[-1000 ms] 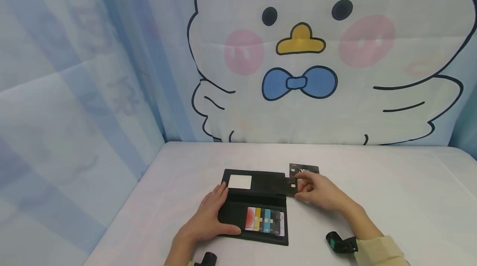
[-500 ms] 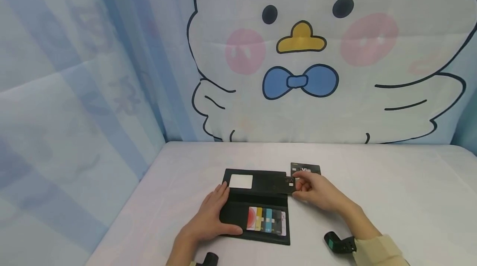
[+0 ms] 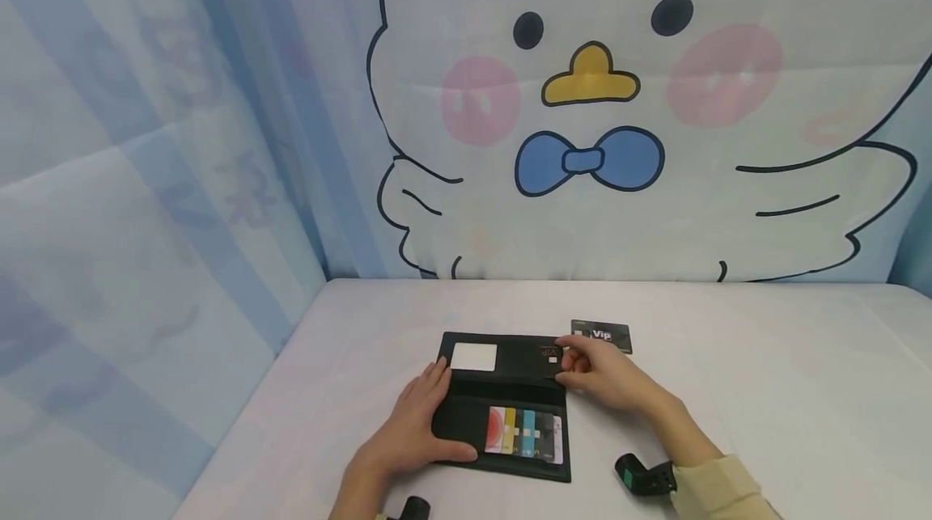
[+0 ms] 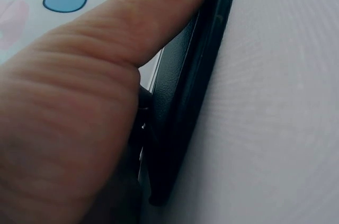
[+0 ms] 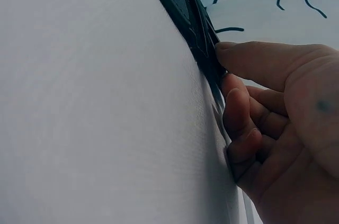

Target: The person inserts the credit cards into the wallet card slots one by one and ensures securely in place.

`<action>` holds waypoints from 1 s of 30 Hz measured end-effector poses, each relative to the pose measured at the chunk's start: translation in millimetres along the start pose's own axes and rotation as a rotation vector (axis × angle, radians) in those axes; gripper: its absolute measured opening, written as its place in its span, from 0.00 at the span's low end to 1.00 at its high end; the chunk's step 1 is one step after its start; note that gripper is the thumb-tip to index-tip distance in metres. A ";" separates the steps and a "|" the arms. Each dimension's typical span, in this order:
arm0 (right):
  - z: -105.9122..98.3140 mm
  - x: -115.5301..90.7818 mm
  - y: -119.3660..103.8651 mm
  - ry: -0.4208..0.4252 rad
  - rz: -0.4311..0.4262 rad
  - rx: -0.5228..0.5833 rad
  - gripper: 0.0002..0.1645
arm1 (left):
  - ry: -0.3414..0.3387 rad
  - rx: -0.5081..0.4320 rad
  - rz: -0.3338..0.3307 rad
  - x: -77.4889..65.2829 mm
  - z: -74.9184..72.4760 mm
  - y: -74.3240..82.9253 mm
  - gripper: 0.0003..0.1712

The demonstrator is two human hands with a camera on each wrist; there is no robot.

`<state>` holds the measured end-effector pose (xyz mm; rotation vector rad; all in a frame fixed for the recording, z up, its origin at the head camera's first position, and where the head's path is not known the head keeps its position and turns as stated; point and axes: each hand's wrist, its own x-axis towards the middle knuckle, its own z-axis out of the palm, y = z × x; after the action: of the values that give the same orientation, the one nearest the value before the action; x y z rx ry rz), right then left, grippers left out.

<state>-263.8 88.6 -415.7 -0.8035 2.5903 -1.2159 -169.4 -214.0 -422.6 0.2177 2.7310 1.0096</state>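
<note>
A black wallet [image 3: 460,416] lies unfolded on the table. My left hand [image 3: 408,427] rests along its left side, fingers straight on the upper panel's edge and thumb across the lower panel; the left wrist view shows that thumb over the wallet's dark edge [image 4: 175,81]. At the upper panel's right end, my right hand [image 3: 607,374] holds a black VIP card [image 3: 551,357] by its outer end between thumb and fingers. Most of this card lies within the panel's outline. Several colourful cards [image 3: 523,433] sit overlapping in the lower panel, and a white rectangle [image 3: 474,357] shows at the upper left.
Another dark Vip card [image 3: 613,334] lies on the white tabletop [image 3: 764,391] just behind my right hand. A camera [image 3: 642,475] is strapped to the right wrist, beside a pale yellow sleeve [image 3: 717,488]. A cartoon-printed curtain [image 3: 466,245] hangs behind the table.
My right hand has moved left, sliding the black VIP card further into the wallet's upper panel. More of the loose Vip card behind it now shows. The left hand stays on the wallet.
</note>
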 end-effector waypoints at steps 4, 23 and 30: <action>2.5 2.0 -0.9 0.005 0.009 0.002 0.29 | -0.001 -0.010 0.011 -2.5 -1.2 2.2 0.68; 12.2 8.9 -3.7 0.044 0.019 -0.090 0.28 | 0.007 -0.001 -0.018 -0.1 1.1 1.6 0.68; 14.6 10.3 -4.4 0.043 0.044 -0.094 0.29 | 0.006 -0.005 -0.013 -1.0 0.1 1.4 0.68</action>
<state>-265.3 71.1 -421.2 -0.7406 2.7029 -1.1186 -168.4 -213.2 -421.7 0.1963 2.7312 1.0158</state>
